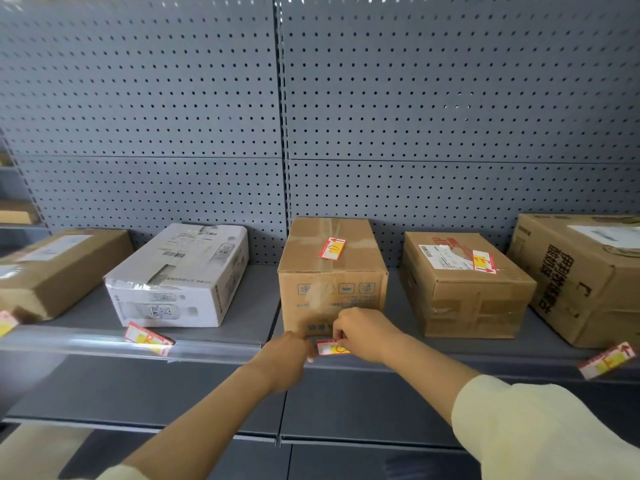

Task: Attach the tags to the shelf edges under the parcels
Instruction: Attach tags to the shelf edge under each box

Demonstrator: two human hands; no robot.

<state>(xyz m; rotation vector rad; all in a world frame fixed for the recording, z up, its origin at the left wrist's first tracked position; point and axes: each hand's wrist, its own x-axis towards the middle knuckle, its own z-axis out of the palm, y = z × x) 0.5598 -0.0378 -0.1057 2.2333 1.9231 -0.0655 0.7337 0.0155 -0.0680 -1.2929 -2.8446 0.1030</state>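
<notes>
Directly below the middle parcel (332, 278), a person's two hands meet on a red, white and yellow tag (329, 348) at the grey shelf edge (214, 351). The right hand (363, 336), its fingers (338, 336) curled, pinches the tag's upper right end and hides that end. The left hand (287, 355) is at the tag's left end but is smeared by blur, so whether it pinches or only presses the tag cannot be told. The handwritten mark on the tag is partly covered and unreadable.

On top of the middle parcel lies a second tag (331, 249). A third tag (484, 261) lies on the brown parcel (464, 285) just right of it. Further right of the middle parcel, a large printed carton (588, 282) is cut off by the frame, with a slanted tag (606, 361) at the edge beneath it.

Left of the middle parcel sits a white carton (180, 275) printed with bottles, with a crooked tag (149, 339) at the edge below it. Beyond that, a flat brown parcel (59, 268) and a last tag (7, 323) are cropped at the left border. Behind the middle parcel rises a grey pegboard (311, 98). A cream sleeve (540, 427) covers the right forearm at the bottom corner.
</notes>
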